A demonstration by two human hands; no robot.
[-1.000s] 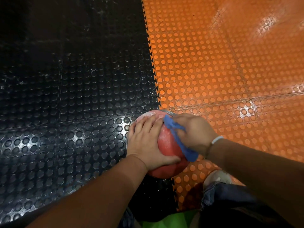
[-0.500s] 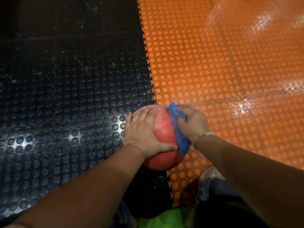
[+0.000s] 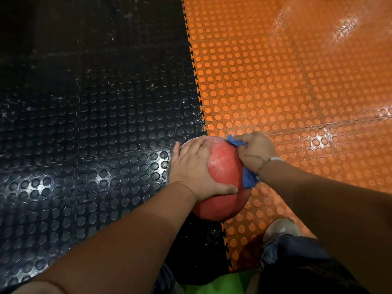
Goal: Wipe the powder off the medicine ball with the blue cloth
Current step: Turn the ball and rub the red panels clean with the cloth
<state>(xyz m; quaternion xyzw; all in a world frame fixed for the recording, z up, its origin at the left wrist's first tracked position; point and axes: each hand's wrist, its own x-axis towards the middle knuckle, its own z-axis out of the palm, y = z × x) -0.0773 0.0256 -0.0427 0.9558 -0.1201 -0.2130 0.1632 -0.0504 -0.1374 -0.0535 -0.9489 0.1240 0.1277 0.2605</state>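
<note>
A red medicine ball (image 3: 222,164) rests on the floor at the seam between black and orange tiles. A pale film of powder shows on its upper left face, near my fingers. My left hand (image 3: 193,168) lies spread over the ball's left side, thumb wrapped around the near face, holding it steady. My right hand (image 3: 254,151) presses the blue cloth (image 3: 248,179) against the ball's right side; cloth ends stick out above my knuckles and below my wrist. The ball's far and right sides are hidden by my hands.
Studded black rubber tiles (image 3: 95,134) cover the floor on the left, studded orange tiles (image 3: 286,81) on the right, joined by a toothed seam. My shoe (image 3: 280,228) and jeans-clad knee (image 3: 297,257) sit just below the ball on the right.
My right hand with the cloth has slid from the ball's top toward its right side. The left hand keeps its hold on the ball.
</note>
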